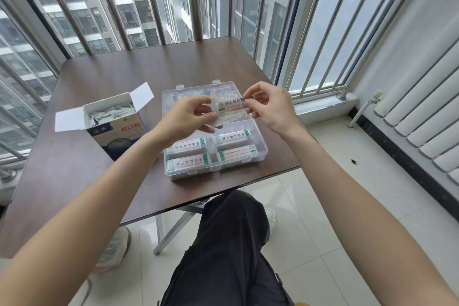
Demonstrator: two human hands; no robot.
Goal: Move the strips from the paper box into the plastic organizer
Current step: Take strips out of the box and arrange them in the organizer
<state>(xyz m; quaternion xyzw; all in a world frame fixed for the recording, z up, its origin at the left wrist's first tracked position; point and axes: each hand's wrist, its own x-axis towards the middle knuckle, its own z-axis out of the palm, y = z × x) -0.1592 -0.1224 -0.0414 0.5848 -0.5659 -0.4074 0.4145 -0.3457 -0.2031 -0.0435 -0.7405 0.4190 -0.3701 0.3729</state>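
Head view: your left hand [186, 117] and right hand [269, 104] pinch opposite ends of a stack of strips [229, 109] above the plastic organizer [260, 146]; square its edges, then lower it flat into an unfilled compartment, paper box [116, 129] left aside.

A bundle of strips [229, 107] is being held above the plastic organizer [258, 139]; the paper box [116, 131] is being kept left of it on the table [99, 77].

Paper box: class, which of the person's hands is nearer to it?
Left. The left hand holds the strips just right of the paper box; the right hand is farther right, over the plastic organizer.
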